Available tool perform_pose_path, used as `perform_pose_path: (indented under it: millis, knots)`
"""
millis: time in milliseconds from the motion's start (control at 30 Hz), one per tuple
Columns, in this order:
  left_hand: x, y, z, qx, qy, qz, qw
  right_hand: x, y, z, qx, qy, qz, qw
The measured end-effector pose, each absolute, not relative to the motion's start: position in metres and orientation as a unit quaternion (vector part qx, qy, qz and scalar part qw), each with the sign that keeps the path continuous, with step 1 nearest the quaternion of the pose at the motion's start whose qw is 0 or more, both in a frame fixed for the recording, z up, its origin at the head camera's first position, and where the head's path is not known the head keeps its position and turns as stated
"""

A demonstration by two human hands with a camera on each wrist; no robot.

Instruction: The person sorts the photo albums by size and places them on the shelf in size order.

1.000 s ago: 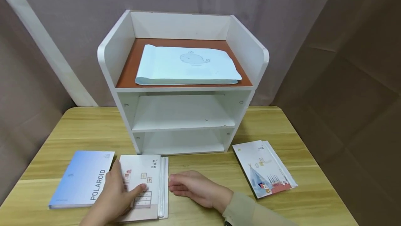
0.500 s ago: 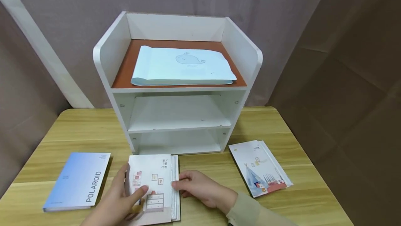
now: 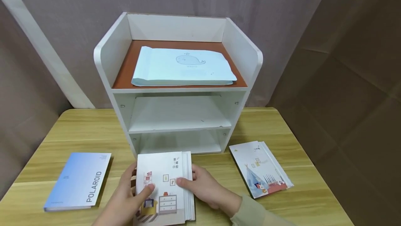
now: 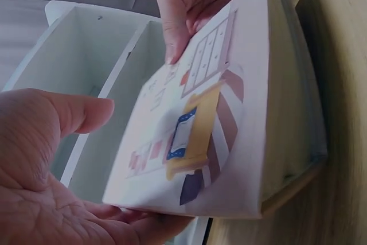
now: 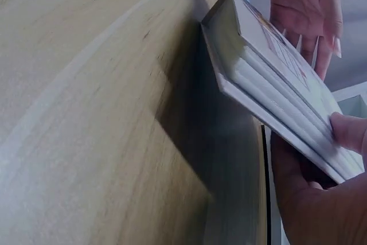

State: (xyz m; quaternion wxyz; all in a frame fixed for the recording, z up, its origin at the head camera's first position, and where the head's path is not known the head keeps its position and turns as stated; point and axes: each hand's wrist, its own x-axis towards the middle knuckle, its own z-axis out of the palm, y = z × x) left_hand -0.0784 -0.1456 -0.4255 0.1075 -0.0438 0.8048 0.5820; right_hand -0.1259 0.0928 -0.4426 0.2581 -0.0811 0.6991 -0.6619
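A white book [image 3: 170, 184] with a drawn chair and chest of drawers on its cover is tilted up off the table in front of the shelf. My right hand [image 3: 208, 187] grips its right edge, thumb on the cover and fingers underneath. At the opposite edge is my left hand [image 3: 125, 198]; the left wrist view shows its thumb raised clear of the cover, its fingers reaching under the book. The book's layered page edges [image 5: 281, 93] face the right wrist camera.
A white shelf unit [image 3: 180, 89] stands behind, a whale-printed pale book [image 3: 185, 66] lying on its top board. On the wooden table [image 3: 94, 125], a blue POLAROID book [image 3: 76, 180] lies left and another illustrated white book [image 3: 260, 168] right.
The white book has shifted right, away from the blue one, and risen off the table. My right hand has gone from beside its edge to gripping it; my left hand moved along with it.
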Motion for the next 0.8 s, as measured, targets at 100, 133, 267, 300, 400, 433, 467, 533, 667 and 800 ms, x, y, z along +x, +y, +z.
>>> perform_pose_path:
  millis: [100,133,267,300,400,433,467,533,667,800]
  knots:
    - [-0.078,-0.144,-0.425,-0.034,0.808,0.583,0.084,-0.125,0.095,-0.441,-0.081,0.710,-0.658,0.239]
    - [-0.078,-0.143,-0.426,-0.032,0.806,0.586,0.075,-0.125,0.096,-0.441,-0.083,0.711,-0.658,0.232]
    - [-0.076,-0.139,-0.426,-0.028,0.792,0.607,0.059,-0.126,0.100,-0.437,-0.092,0.719,-0.658,0.206]
    - [-0.075,-0.138,-0.427,-0.029,0.787,0.614,0.060,-0.126,0.100,-0.435,-0.093,0.717,-0.660,0.201]
    - [-0.074,-0.134,-0.429,-0.034,0.775,0.628,0.070,-0.127,0.102,-0.430,-0.096,0.715,-0.666,0.189]
    - [-0.074,-0.133,-0.430,-0.032,0.774,0.629,0.070,-0.128,0.102,-0.429,-0.096,0.715,-0.668,0.184]
    - [-0.074,-0.132,-0.431,-0.030,0.773,0.630,0.070,-0.128,0.103,-0.427,-0.097,0.713,-0.671,0.180]
    - [-0.073,-0.131,-0.433,-0.026,0.771,0.632,0.067,-0.130,0.104,-0.425,-0.100,0.711,-0.674,0.173]
    - [-0.072,-0.129,-0.437,-0.010,0.768,0.637,0.064,-0.133,0.105,-0.420,-0.112,0.712,-0.674,0.163]
    - [-0.072,-0.127,-0.439,0.006,0.757,0.650,0.072,-0.137,0.108,-0.415,-0.125,0.714,-0.672,0.151]
